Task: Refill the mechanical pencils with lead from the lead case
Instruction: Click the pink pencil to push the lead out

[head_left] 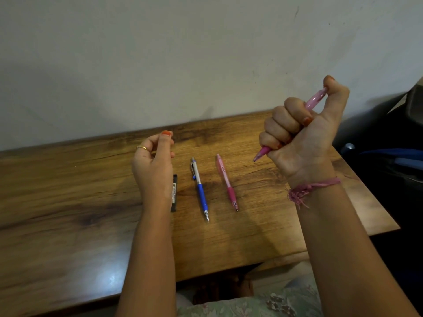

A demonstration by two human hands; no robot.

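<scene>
My right hand is raised above the wooden table and grips a pink mechanical pencil in a fist, thumb on its top end, tip pointing down-left. My left hand hovers over the table with fingers loosely curled; whether it pinches anything I cannot tell. A black lead case lies on the table, partly hidden behind my left wrist. To its right lie a blue-and-silver mechanical pencil and a second pink mechanical pencil, both tips toward me.
A plain wall stands right behind the table's far edge. A dark bag or chair sits off the table's right end. My lap in patterned cloth shows below the near edge.
</scene>
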